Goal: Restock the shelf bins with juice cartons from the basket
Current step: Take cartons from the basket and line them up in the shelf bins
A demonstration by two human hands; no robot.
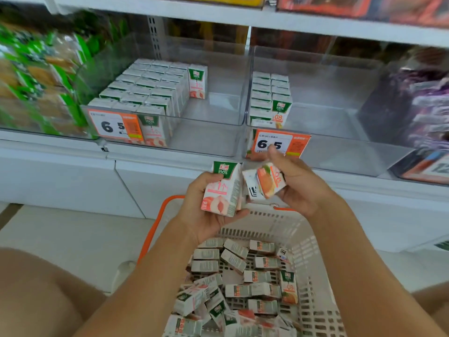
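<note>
Above the basket (pixel 313 254): left hand (pixel 206 210) closed around an upright peach carton (pixel 222 190), right hand (pixel 295 183) closed around a tilted orange carton (pixel 268 181), the two cartons nearly touching. Loose cartons (pixel 243 288) heaped in the basket below. On the shelf beyond, left bin (pixel 206 132) and right bin (pixel 340 132) each partly stocked, price tags (pixel 279 143) clipped in front.

- We see the basket (pixel 313 242) below, cartons (pixel 243 283) heaped inside it.
- Behind it, on the shelf (pixel 170 164), the left bin (pixel 209 132) sits beside the right bin (pixel 340 147).
- Both hold cartons along their left sides.
</note>
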